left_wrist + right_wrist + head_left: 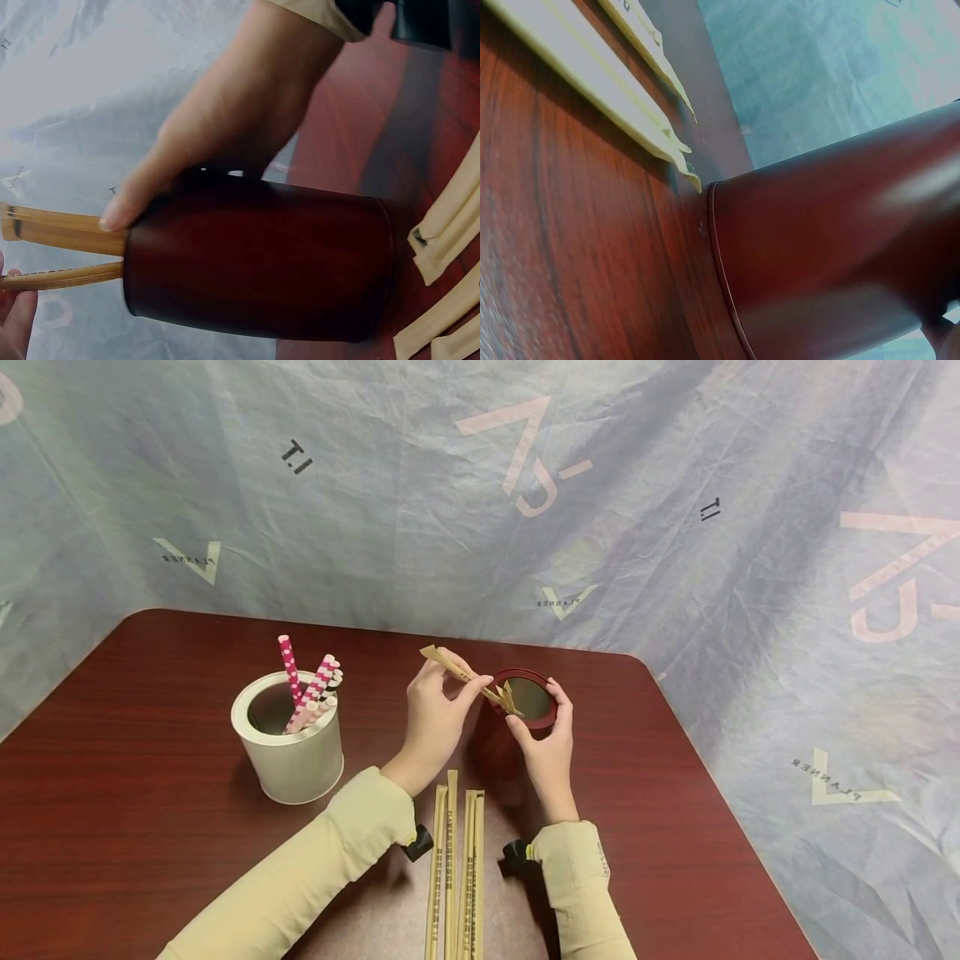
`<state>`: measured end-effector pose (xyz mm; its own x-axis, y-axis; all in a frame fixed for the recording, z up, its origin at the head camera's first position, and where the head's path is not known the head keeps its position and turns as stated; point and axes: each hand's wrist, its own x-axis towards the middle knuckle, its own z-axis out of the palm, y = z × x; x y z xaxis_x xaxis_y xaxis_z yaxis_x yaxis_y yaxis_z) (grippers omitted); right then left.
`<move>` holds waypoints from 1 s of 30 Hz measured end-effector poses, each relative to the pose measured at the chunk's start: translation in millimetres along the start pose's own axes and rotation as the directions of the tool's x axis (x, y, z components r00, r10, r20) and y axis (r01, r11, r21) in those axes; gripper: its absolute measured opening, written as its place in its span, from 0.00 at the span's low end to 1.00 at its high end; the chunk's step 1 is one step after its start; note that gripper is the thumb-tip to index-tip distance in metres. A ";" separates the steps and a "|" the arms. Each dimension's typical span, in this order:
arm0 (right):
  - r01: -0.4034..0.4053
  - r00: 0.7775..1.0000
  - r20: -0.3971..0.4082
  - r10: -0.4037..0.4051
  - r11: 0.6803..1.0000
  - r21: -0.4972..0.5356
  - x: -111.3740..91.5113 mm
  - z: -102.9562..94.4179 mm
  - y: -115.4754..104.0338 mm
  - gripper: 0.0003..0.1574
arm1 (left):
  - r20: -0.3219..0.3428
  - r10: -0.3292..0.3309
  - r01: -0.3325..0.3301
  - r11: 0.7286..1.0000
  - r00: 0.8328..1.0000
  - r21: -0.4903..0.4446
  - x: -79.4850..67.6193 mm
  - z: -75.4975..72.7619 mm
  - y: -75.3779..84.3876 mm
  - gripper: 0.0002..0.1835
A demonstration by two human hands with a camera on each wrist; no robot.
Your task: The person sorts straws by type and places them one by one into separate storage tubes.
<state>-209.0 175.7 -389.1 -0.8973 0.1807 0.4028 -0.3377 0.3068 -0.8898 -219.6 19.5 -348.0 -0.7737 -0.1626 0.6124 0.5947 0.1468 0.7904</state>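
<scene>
1. The left hand pinches a slim wrapped stick between thumb and fingers, well up its length; that hold probably leaves the lower part free to pass the rim.
2. The right hand grips the dark red canister at its top, thumb on the near left of the rim and fingers round the right side. This seems meant to steady it against any push from the stick.
3. The held stick slants from the far left down to the right, its lower end at the canister's mouth; the left wrist view shows it running in past the rim. How deep it goes is hidden.
4. So the stick lies between the two hands, in the left one and to the left of the right one. Other wrapped ends stand out of the same mouth, just beside the right thumb.
5. Loose wrapped sticks lie side by side on the tabletop, between the forearms and nearer the person than the canister. Pointing away from the body, they look laid out for either hand to reach easily.
6. To the left, well apart from both hands, a white canister holds patterned straws, tilted against its rim. Its place off to the side appears to separate the two kinds.
</scene>
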 end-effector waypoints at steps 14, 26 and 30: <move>-0.005 1.000 0.001 0.005 1.000 -0.001 -0.2 0.3 -1.0 0.45 | 0.061 -0.010 0.005 0.996 0.998 0.084 -4.5 14.6 -15.0 0.10; 0.000 1.000 0.001 0.000 1.000 0.010 0.3 1.2 1.0 0.46 | 0.143 -0.067 0.045 0.987 0.987 0.153 -5.9 23.8 -24.8 0.07; 0.010 1.000 0.000 -0.010 1.000 0.009 0.7 0.4 1.9 0.46 | 0.160 -0.078 0.047 0.982 0.984 0.185 -6.2 26.5 -24.7 0.07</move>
<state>-210.4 176.0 -390.6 -0.8938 0.1775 0.4119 -0.3494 0.3001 -0.8876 -235.2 42.8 -371.8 -0.8424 -0.0150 0.5386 0.5068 0.3169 0.8017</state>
